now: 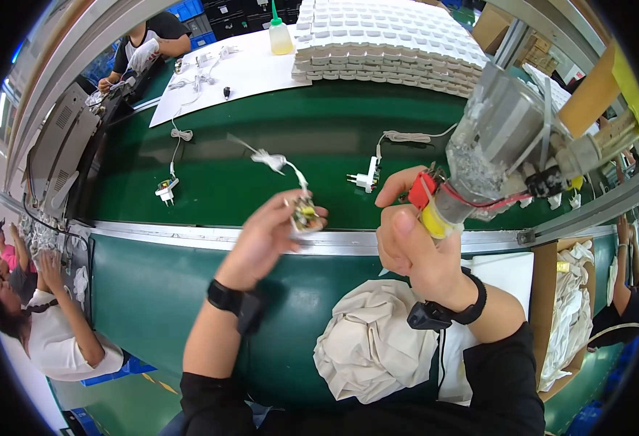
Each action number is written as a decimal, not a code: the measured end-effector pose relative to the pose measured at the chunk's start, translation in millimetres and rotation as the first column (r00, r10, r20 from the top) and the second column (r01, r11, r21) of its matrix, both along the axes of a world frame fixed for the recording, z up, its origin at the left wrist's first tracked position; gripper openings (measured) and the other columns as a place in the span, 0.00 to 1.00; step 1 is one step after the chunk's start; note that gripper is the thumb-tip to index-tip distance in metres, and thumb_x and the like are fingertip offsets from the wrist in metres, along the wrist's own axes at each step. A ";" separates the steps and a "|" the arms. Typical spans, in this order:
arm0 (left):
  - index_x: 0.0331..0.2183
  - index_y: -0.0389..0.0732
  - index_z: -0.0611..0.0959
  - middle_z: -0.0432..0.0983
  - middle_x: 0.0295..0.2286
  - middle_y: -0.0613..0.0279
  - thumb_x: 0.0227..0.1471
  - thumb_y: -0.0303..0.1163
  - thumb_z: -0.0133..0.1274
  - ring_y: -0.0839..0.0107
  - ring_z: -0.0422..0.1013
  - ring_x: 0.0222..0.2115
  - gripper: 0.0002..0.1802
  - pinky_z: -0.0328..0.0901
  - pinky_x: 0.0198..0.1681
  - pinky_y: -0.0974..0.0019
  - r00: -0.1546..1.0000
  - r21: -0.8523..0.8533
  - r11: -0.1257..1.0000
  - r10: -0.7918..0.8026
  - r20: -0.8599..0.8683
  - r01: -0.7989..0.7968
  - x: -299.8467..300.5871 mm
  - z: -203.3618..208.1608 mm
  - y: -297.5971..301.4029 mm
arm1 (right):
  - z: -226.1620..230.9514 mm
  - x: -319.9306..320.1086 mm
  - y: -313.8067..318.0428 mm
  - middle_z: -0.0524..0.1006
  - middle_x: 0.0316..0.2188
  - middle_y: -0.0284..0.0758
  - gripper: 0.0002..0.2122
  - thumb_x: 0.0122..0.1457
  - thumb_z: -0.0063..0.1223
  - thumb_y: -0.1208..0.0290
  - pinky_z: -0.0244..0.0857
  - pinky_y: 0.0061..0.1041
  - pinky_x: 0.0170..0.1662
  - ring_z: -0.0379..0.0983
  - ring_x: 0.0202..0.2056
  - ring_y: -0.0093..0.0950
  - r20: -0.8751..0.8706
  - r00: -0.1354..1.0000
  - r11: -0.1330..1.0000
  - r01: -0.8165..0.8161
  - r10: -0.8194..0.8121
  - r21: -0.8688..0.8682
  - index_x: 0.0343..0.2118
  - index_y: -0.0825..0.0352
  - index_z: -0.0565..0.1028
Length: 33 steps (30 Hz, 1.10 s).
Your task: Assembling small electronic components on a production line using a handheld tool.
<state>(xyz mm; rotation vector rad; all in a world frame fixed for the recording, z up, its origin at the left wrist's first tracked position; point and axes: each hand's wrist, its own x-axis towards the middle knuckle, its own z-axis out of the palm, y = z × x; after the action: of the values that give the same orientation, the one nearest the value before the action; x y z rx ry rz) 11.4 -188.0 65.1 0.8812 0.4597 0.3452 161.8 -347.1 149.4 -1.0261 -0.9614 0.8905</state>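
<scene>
In my left hand (265, 236), pinched at the fingertips, is a small circuit board (305, 214) with yellow and metal parts, smeared by motion. A bundled white cord (270, 160) trails from it over the green surface. My right hand (421, 251) is curled at the lower end of a hanging tool (472, 156), a grey cylinder wrapped in clear plastic. That tool has a red part (422, 190), a yellow band (435, 221) and a red wire; part of its lower end is hidden by my fingers. White plug adapters with cords lie ahead, one left (165, 190) and one right (364, 176).
Below my hands lies crumpled cream cloth (376, 341). A cardboard box (544, 320) of white pieces stands right. Stacked white trays (392, 47) and a green-capped bottle (280, 38) sit at the back. A metal rail (167, 238) crosses the bench. Other people work left, right and far left.
</scene>
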 end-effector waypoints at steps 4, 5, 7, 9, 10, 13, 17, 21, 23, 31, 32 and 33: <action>0.52 0.42 0.63 0.69 0.45 0.57 0.59 0.35 0.39 0.68 0.70 0.44 0.19 0.70 0.30 0.73 0.992 -0.192 0.977 -0.073 0.099 0.091 11.9 -22.0 -62.0 | 1.6 0.3 5.4 0.57 0.11 0.25 0.17 0.59 0.47 0.60 0.43 0.14 0.14 0.49 0.11 0.13 -0.014 0.999 1.000 0.031 -0.031 -0.004 0.39 0.69 0.59; 0.52 0.42 0.62 0.67 0.47 0.57 0.59 0.33 0.39 0.69 0.69 0.45 0.19 0.71 0.31 0.72 0.993 -0.131 0.985 -0.104 0.057 0.111 13.5 -26.6 -73.9 | 2.0 0.7 6.1 0.57 0.11 0.25 0.17 0.59 0.47 0.59 0.43 0.14 0.14 0.49 0.11 0.13 -0.022 0.999 0.999 0.040 -0.040 -0.007 0.40 0.68 0.59; 0.52 0.41 0.62 0.67 0.48 0.57 0.59 0.32 0.40 0.69 0.69 0.45 0.19 0.71 0.33 0.72 0.984 -0.081 0.981 -0.174 0.050 0.177 15.3 -25.3 -88.7 | -0.9 4.0 8.7 0.57 0.11 0.25 0.17 0.59 0.48 0.59 0.43 0.15 0.14 0.49 0.11 0.13 -0.003 0.999 0.999 0.054 -0.054 -0.006 0.39 0.68 0.59; 0.52 0.41 0.61 0.66 0.49 0.58 0.59 0.29 0.40 0.71 0.68 0.46 0.19 0.72 0.35 0.70 0.956 0.033 0.956 -0.292 0.026 0.291 15.9 -21.5 -97.1 | -6.0 6.0 10.6 0.57 0.11 0.25 0.17 0.59 0.48 0.59 0.43 0.15 0.14 0.49 0.11 0.13 0.034 0.997 0.998 0.063 -0.064 0.012 0.39 0.67 0.59; 0.52 0.41 0.61 0.66 0.49 0.58 0.59 0.29 0.40 0.71 0.68 0.46 0.19 0.72 0.35 0.70 0.954 0.028 0.954 -0.300 0.030 0.299 16.4 -21.9 -98.1 | -8.2 5.6 10.8 0.57 0.11 0.25 0.17 0.59 0.48 0.59 0.43 0.15 0.14 0.49 0.11 0.13 0.037 0.997 0.997 0.071 -0.071 0.006 0.39 0.67 0.59; 0.51 0.40 0.61 0.66 0.48 0.59 0.57 0.25 0.42 0.72 0.68 0.47 0.20 0.72 0.38 0.69 0.953 0.013 0.954 -0.299 0.055 0.299 15.9 -23.8 -100.0 | -13.8 2.3 11.1 0.57 0.12 0.25 0.17 0.58 0.49 0.59 0.43 0.15 0.14 0.49 0.11 0.12 0.013 0.999 0.998 0.051 -0.052 0.044 0.37 0.66 0.59; 0.51 0.41 0.61 0.66 0.48 0.60 0.57 0.25 0.42 0.71 0.68 0.47 0.20 0.72 0.39 0.68 0.947 0.051 0.950 -0.312 0.075 0.309 11.0 -20.1 -99.5 | -15.4 -1.4 12.0 0.58 0.12 0.25 0.16 0.58 0.50 0.59 0.43 0.14 0.14 0.50 0.12 0.12 0.018 0.999 0.996 0.047 -0.049 0.071 0.36 0.66 0.59; 0.51 0.41 0.61 0.66 0.48 0.60 0.57 0.24 0.42 0.71 0.68 0.47 0.20 0.72 0.39 0.67 0.944 0.046 0.948 -0.317 0.090 0.314 7.4 -19.5 -99.2 | -12.7 -3.5 11.5 0.58 0.12 0.25 0.16 0.58 0.50 0.59 0.43 0.14 0.14 0.50 0.12 0.12 0.007 1.000 0.998 0.028 -0.028 0.050 0.36 0.66 0.59; 0.51 0.41 0.61 0.66 0.48 0.60 0.57 0.24 0.42 0.71 0.68 0.47 0.20 0.72 0.39 0.67 0.944 0.043 0.948 -0.319 0.089 0.316 5.1 -18.0 -99.3 | -11.4 -5.5 11.2 0.58 0.12 0.25 0.16 0.58 0.49 0.60 0.43 0.14 0.14 0.50 0.12 0.12 0.014 0.999 0.998 0.028 -0.029 0.049 0.36 0.66 0.58; 0.51 0.40 0.61 0.68 0.45 0.60 0.56 0.23 0.42 0.71 0.68 0.46 0.20 0.73 0.39 0.67 0.955 0.031 0.957 -0.291 0.065 0.290 4.9 -12.9 -97.3 | 5.9 -14.0 9.2 0.58 0.11 0.26 0.15 0.59 0.48 0.61 0.43 0.15 0.14 0.49 0.11 0.12 0.003 1.000 1.000 0.019 -0.019 0.020 0.34 0.66 0.57; 0.51 0.40 0.62 0.68 0.44 0.61 0.56 0.22 0.41 0.71 0.68 0.46 0.20 0.73 0.39 0.67 0.966 0.017 0.967 -0.256 0.042 0.256 5.4 -13.3 -96.5 | 6.9 -15.4 7.8 0.58 0.11 0.26 0.15 0.59 0.48 0.61 0.43 0.15 0.14 0.49 0.11 0.13 -0.022 1.000 1.000 0.000 0.001 0.011 0.34 0.66 0.56; 0.51 0.39 0.62 0.68 0.43 0.61 0.56 0.22 0.41 0.71 0.68 0.45 0.20 0.73 0.39 0.66 0.975 0.005 0.975 -0.221 0.020 0.221 5.8 -13.9 -95.6 | 7.0 -16.6 6.7 0.58 0.11 0.26 0.15 0.59 0.47 0.61 0.43 0.15 0.14 0.49 0.11 0.13 -0.047 0.999 1.000 -0.020 0.020 0.001 0.34 0.66 0.56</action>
<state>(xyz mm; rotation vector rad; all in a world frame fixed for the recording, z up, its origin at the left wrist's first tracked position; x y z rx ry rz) 17.2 -283.6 51.3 0.9211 0.3386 0.1503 145.2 -340.4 156.4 -0.9921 -0.9341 0.9271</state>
